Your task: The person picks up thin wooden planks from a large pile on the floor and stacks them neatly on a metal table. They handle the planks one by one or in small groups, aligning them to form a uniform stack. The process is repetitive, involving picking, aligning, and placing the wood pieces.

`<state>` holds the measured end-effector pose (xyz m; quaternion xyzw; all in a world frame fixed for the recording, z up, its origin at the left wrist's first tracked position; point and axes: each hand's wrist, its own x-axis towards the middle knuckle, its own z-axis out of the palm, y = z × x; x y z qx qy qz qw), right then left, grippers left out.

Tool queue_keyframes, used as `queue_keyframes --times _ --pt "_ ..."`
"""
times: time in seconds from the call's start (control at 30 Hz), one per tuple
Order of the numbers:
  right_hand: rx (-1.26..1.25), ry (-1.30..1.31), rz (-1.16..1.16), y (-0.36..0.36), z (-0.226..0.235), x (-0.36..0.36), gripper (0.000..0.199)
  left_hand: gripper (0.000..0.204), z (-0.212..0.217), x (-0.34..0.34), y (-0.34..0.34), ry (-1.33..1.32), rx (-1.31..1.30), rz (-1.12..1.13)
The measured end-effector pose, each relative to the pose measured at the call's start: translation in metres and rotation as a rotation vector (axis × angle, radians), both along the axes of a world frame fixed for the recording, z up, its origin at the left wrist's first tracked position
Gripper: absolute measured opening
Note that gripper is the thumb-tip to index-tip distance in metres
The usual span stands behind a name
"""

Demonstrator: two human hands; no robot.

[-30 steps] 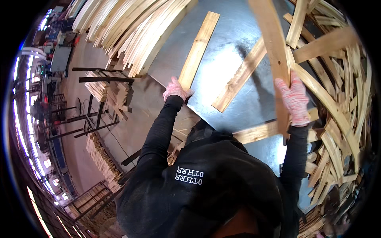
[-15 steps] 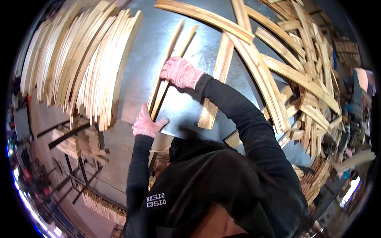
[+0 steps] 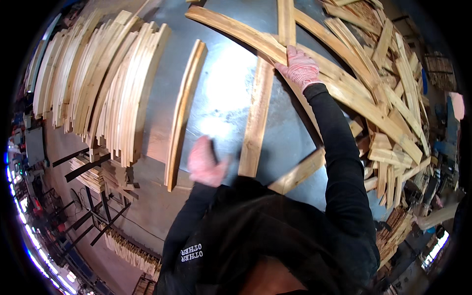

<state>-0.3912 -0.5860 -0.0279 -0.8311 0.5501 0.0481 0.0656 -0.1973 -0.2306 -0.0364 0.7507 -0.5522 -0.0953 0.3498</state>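
My right hand (image 3: 300, 68), in a pink knit glove, is closed over the upper end of a wooden plank (image 3: 351, 101) where several planks cross. Its thumb points left, and the undersides of its fingers are hidden. My left hand (image 3: 206, 163), gloved alike and blurred, is over the near part of the metal table (image 3: 216, 103), thumb apart from the fingers and nothing seen in it. Left of it, two narrow wooden strips (image 3: 186, 113) lie together, their near ends reaching past the table's edge. Between my hands a single flat plank (image 3: 256, 118) lies lengthwise.
A row of stacked wooden strips (image 3: 142, 93) stands along the left. Crossed, loose planks (image 3: 393, 108) pile up at the right. One long plank (image 3: 236, 28) slants across the far side, and a short board (image 3: 300, 172) lies near my right arm. Black metal bars (image 3: 88, 167) jut out at lower left.
My right hand has left the two strips and moved right to the crossed planks. My left hand has let go and shifted right. The strips, formerly apart, now lie together, farther left and nearer.
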Motion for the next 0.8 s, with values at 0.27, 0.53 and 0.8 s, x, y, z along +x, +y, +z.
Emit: queue_keyframes --times 0.27,0.53,0.8 --pt "-0.103 0.138 0.036 0.179 -0.003 -0.147 0.104 0.099 -0.033 -0.100 -0.046 -0.309 0.546 -0.243" --pt "0.316 -0.486 -0.133 0.138 0.010 -0.174 0.079 0.092 -0.038 -0.049 -0.053 0.810 0.330 -0.172" --pt "1.501 -1.726 -0.641 0.179 -0.021 -0.099 0.043 0.059 -0.033 -0.064 -0.060 2.192 0.327 -0.328"
